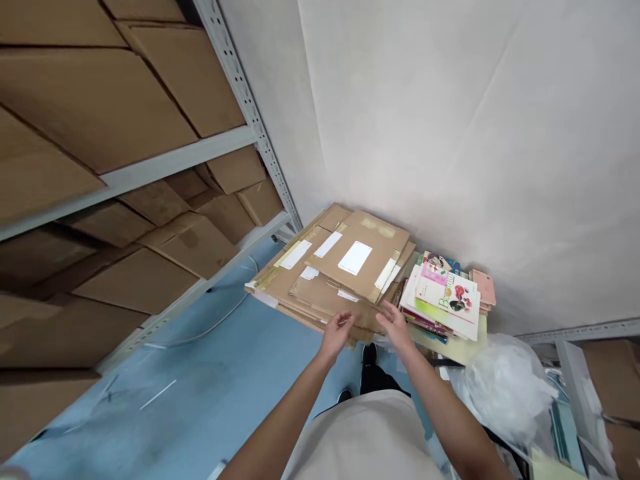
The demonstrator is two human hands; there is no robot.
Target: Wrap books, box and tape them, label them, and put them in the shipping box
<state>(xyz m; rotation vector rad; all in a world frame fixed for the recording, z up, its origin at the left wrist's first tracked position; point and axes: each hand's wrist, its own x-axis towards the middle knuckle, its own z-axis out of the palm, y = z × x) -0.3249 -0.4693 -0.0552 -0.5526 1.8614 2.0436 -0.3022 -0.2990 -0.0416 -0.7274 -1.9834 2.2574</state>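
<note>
While left hand (337, 333) and right hand (395, 325) sit at near edge, flattened cardboard stack (334, 269) spreads ahead, mostly leftward; both half-curled, can't tell if gripping.

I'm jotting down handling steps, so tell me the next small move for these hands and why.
Probably nudge the loose pieces in the flattened cardboard stack into line: their edges sit askew, and the left hand and right hand are both at its near side. Whether either grips a piece is hard to tell.
</note>
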